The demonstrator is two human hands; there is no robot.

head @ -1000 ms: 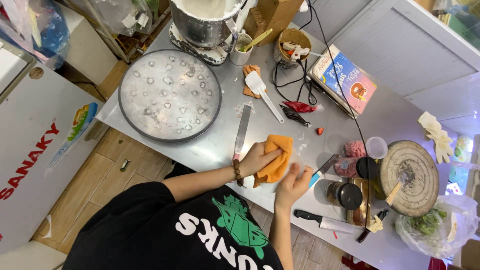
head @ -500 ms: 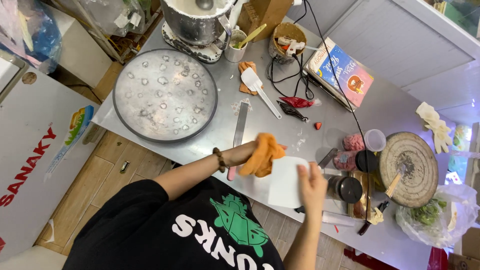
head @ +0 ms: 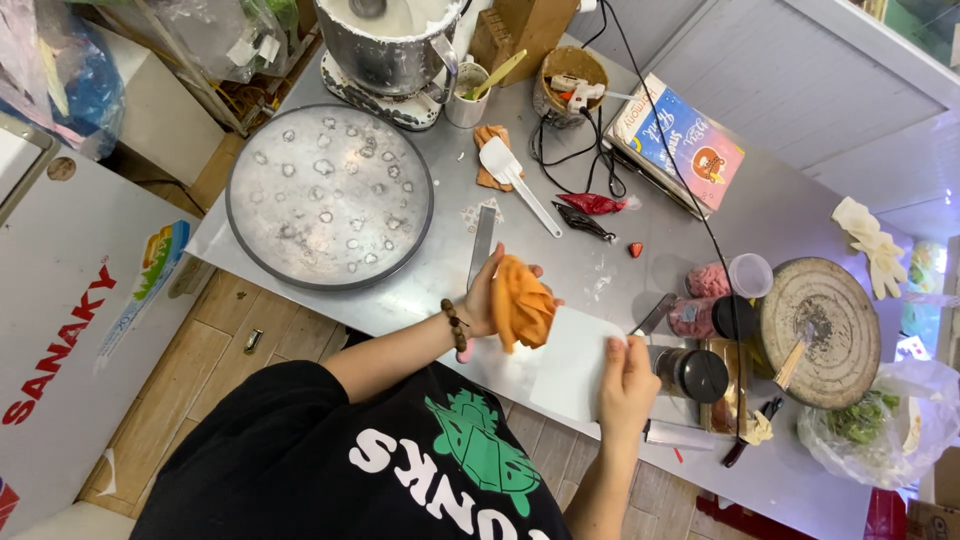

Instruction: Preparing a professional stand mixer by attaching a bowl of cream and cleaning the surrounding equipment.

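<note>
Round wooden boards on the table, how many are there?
1: the round wooden board at the table's right end, beside the jars. Clutter could hide others.

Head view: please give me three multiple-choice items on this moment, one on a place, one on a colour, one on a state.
1. Where does the round tray lie?
A. at the left end of the table
B. on the floor
C. on the book

2. What colour is the cloth in the left hand?
A. blue
B. orange
C. green

3. What is the right hand doing?
A. resting flat on the table
B. gripping a knife
C. holding a white scraper by its edge

Answers: 1 A, the tray sits on the steel top near its left end; 2 B, the bunched cloth is orange; 3 C, the fingers pinch the white scraper's right edge.
</note>
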